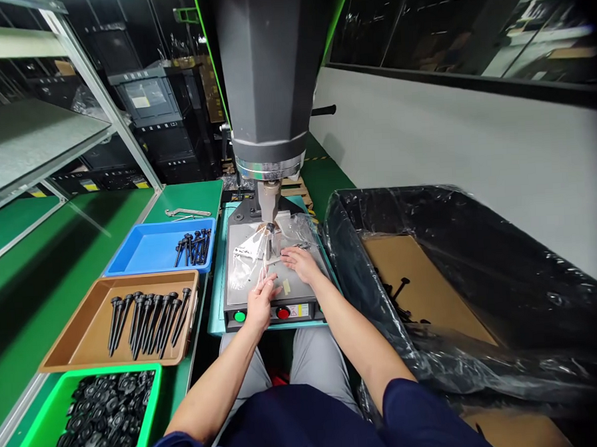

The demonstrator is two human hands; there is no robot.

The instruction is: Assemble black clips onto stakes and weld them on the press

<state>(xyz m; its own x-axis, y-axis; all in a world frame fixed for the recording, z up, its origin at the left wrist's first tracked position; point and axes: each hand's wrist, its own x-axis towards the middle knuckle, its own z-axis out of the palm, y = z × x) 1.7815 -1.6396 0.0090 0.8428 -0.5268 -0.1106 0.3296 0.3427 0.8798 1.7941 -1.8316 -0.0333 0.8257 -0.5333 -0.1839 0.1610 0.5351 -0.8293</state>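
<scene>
In the head view, my left hand (261, 303) rests at the front of the press's grey base plate (242, 290), its finger and thumb tips apart and nothing visible in them. My right hand (302, 263) reaches in from the right with fingers stretched toward the small metal fixture (274, 249), holding nothing visible. Above the fixture stands the metal horn (269, 202) of a large grey press head (266, 72). A small black part (271, 228) shows right under the horn tip. Clear plastic film (299, 229) covers part of the plate, so details there are blurred.
Left of the press are a blue tray (137, 248) with black stakes, a brown tray (78, 328) with longer black stakes, and a green bin (33, 424) of round black parts. A plastic-lined box (443, 222) stands right. Green (240, 316) and red (282, 313) buttons face me.
</scene>
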